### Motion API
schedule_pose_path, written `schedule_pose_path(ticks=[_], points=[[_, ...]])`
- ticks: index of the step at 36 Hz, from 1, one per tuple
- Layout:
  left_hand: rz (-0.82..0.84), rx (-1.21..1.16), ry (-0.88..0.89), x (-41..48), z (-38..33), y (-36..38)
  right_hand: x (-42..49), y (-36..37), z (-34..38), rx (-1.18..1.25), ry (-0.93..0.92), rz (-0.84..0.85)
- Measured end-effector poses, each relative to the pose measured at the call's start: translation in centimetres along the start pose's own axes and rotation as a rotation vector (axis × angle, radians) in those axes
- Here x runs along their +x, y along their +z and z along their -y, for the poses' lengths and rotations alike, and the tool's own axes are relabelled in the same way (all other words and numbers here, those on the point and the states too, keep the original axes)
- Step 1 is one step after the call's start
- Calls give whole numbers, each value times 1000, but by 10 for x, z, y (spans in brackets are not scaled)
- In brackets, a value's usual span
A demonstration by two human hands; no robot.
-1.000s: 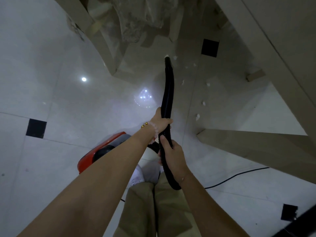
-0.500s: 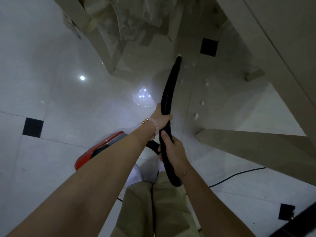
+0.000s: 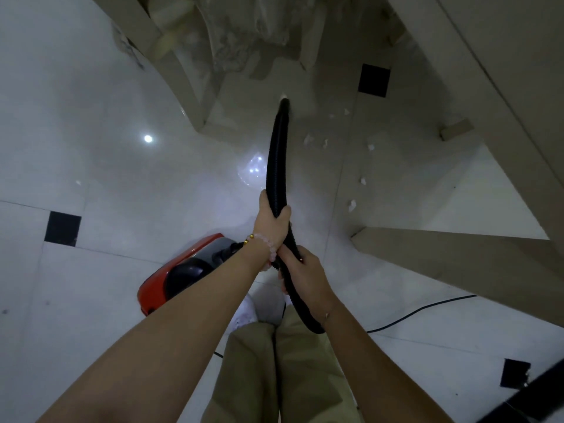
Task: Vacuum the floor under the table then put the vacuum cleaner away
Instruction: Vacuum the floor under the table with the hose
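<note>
Both fists closed on the hose (image 3: 276, 166): left hand (image 3: 273, 219) forward, right hand (image 3: 300, 271) behind. Nozzle down under the table (image 3: 476, 96), vacuum (image 3: 180, 273) beside my feet. Scraps (image 3: 352, 205) lie right; I should sweep right, tip low, slow passes.

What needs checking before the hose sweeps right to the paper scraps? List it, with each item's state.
1. Grip on the hose: left hand and right hand both wrapped around it. Ok.
2. Nozzle tip down at the floor: looks so, contact unclear. Cannot tell.
3. Scraps left: white paper bits lie right of the hose. Not ok, still to collect.
4. Sweep path: the table leg juts in beside the nearest scraps. Not ok, mind it.
5. Power cord trails behind on the right, away from the nozzle. Ok.
6. Red vacuum body sits by the feet. Ok.
</note>
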State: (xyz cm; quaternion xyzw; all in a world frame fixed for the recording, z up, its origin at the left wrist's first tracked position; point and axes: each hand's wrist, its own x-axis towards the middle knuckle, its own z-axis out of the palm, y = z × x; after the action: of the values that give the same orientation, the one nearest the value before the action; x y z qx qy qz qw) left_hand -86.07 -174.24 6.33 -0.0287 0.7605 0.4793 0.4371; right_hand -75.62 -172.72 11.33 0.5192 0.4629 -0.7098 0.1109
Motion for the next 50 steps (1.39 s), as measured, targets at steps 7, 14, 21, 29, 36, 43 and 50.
schedule_pose_path(ticks=[7,14,21,29,36,43,50], points=[[41,-16,-44,-18,2,-11,-14,7,-14,-71,-22,4],[55,-65,-189,-46,20,-21,-34,11,-43,-182,-100,-14],[75,-89,-242,-63,32,-29,-49,-16,-39,31,159,201],[135,-5,-216,-62,27,-42,-19,-46,-6,177,134,-45],[117,35,-171,-61,28,-35,16,-23,32,137,85,13],[79,-5,-154,-54,27,-30,6,-20,8,-20,179,44],[53,-93,-212,-26,12,-25,-13,-25,-25,71,318,182]])
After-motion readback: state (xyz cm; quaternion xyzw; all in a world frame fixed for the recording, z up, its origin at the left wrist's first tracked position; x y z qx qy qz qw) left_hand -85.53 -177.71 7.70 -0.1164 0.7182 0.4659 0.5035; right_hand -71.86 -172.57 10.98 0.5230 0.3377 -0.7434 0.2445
